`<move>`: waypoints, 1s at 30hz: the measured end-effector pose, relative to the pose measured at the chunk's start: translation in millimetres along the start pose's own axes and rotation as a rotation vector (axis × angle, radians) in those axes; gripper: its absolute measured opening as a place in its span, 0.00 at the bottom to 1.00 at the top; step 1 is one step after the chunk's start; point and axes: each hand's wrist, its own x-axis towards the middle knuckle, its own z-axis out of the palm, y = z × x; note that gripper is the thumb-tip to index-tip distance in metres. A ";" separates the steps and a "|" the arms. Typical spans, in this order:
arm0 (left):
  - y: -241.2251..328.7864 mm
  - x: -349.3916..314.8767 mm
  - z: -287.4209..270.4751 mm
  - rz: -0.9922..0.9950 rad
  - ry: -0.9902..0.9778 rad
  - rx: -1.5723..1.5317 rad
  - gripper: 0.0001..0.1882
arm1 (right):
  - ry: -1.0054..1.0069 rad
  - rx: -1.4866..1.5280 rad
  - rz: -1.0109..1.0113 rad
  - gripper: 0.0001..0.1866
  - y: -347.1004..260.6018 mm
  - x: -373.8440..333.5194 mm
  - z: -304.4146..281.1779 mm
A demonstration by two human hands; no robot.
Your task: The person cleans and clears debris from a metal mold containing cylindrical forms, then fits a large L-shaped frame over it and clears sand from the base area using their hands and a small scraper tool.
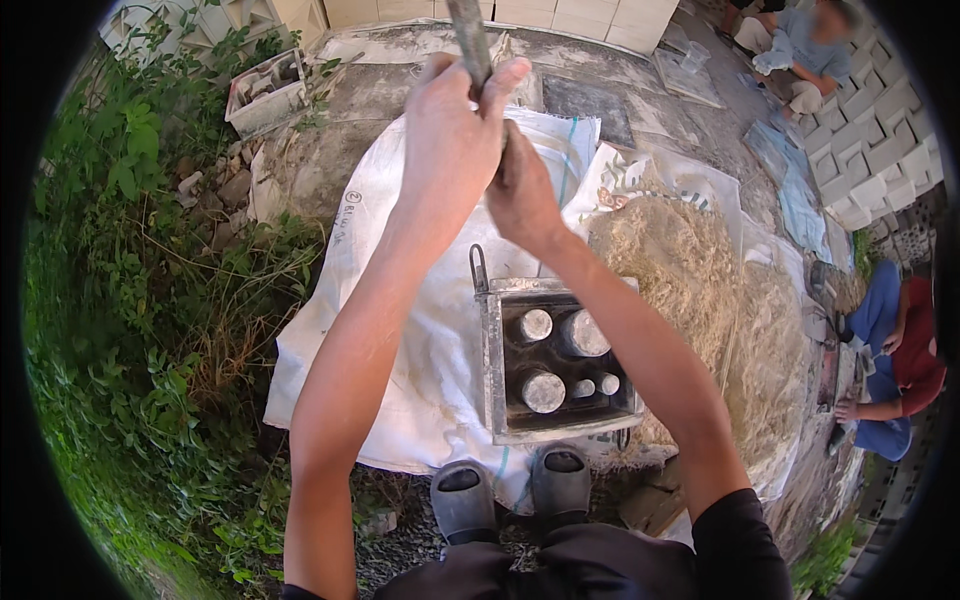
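My left hand (455, 125) and my right hand (520, 190) both grip a long grey metal rod (468, 40) that rises toward the top of the view, the left hand above the right. Below my arms a rectangular metal mould (490, 360) stands on white sacks (420, 330). Inside it are several upright round grey cores with dark gaps between them. A metal handle (479, 268) sticks out at the mould's far left corner. My two grey shoes (515, 495) stand at its near edge.
A heap of pale sand (720, 290) lies right of the mould. Weeds (130, 300) cover the left side. A grey tray (265, 95) sits far left. Finished pale blocks (870, 140) are laid out at far right, where two people sit.
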 end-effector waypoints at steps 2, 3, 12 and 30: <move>-17.2 2.3 26.3 -0.069 -0.180 -0.104 0.25 | -0.126 -0.012 0.027 0.16 43.0 -5.1 -31.1; -30.5 -1.2 40.4 -0.138 -0.351 -0.194 0.27 | -0.208 -0.117 0.094 0.16 49.3 -12.1 -49.9; -207.9 -140.7 133.2 -1.076 -0.410 -0.463 0.21 | -0.640 -0.566 0.441 0.25 158.2 -83.2 -126.5; -168.5 -145.6 156.4 -0.079 -0.205 0.102 0.15 | -0.819 -0.496 0.443 0.28 178.3 -83.5 -86.4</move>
